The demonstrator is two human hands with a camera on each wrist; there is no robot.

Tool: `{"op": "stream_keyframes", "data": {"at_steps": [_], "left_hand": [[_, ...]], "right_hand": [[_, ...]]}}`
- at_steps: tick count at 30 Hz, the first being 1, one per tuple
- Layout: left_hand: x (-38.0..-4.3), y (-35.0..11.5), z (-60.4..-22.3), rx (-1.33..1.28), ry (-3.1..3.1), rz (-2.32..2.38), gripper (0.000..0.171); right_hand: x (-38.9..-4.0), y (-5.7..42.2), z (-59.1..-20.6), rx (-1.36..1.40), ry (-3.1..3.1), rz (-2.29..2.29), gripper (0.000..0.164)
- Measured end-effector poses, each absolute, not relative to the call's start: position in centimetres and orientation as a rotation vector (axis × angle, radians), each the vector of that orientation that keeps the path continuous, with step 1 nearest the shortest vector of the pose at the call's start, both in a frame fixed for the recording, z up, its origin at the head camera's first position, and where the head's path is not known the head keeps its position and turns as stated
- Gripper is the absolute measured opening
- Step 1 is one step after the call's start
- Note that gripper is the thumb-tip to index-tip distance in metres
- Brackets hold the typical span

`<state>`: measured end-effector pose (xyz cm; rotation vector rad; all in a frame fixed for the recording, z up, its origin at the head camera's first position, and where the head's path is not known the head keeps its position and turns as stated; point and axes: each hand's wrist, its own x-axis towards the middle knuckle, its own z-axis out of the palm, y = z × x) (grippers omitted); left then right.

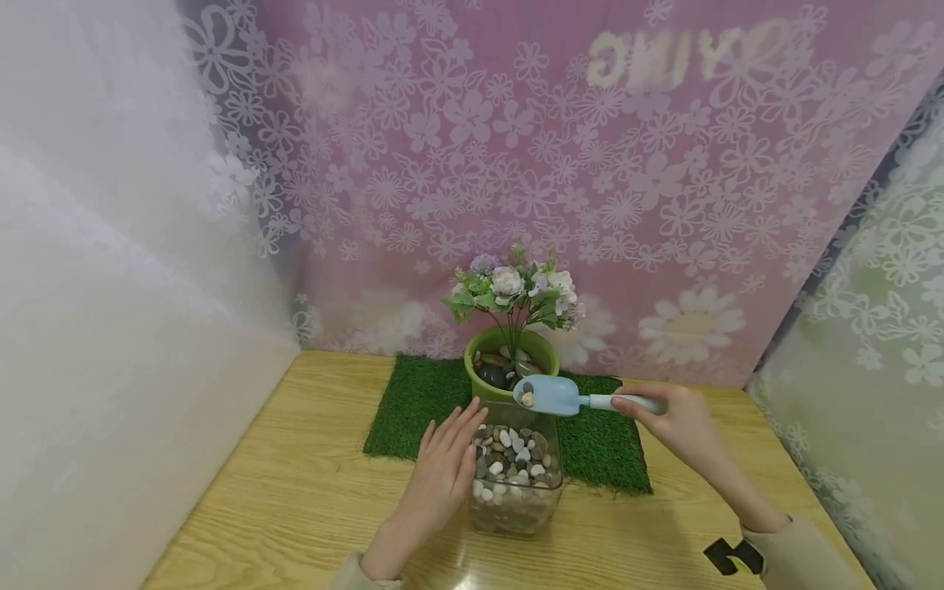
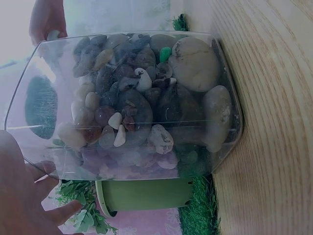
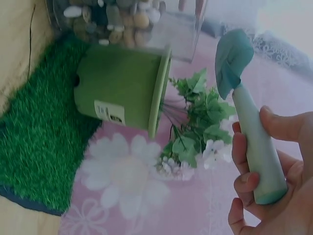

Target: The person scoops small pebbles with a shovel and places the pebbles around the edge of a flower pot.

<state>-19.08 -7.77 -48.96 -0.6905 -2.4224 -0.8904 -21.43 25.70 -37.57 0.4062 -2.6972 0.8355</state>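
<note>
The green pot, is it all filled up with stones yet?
Not to the brim, it seems. Done: the flowers stand in the green pot, with stones around their stems. In hand: the right hand holds a blue scoop with a few stones in it, near the pot's front rim. Left: probably tipping those in; the clear container holds plenty more pebbles, though I can't tell how many are needed.

Head view: we look forward and down over the table [image 1: 273, 475]. Left wrist view: turned sideways, we face the clear container [image 2: 171, 121] close up. Right wrist view: turned oppositely, we see at upper left the green pot [image 3: 122, 78], shared with the left wrist's bottom centre.
</note>
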Motion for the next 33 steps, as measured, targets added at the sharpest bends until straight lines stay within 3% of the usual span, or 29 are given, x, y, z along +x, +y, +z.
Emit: {"op": "stream_keyframes", "data": {"at_steps": [13,25,33], "left_hand": [[-19.1,-7.8,-48.9,-0.685,-2.428,-0.887,0.053],[-19.2,-7.9,-48.9,-0.683,-2.427,-0.882,0.052],[-19.1,-7.8,-49.0,-0.684,-2.426,-0.876,0.052]], "right_hand": [[-26.0,26.8,-37.7,0.315,-2.703,0.641,0.046],[-29.4,25.0,-38.2,0.308,-2.79,0.43,0.042],[-30.8,23.2,-39.0,0.421,-2.654,0.161,0.028]]}}
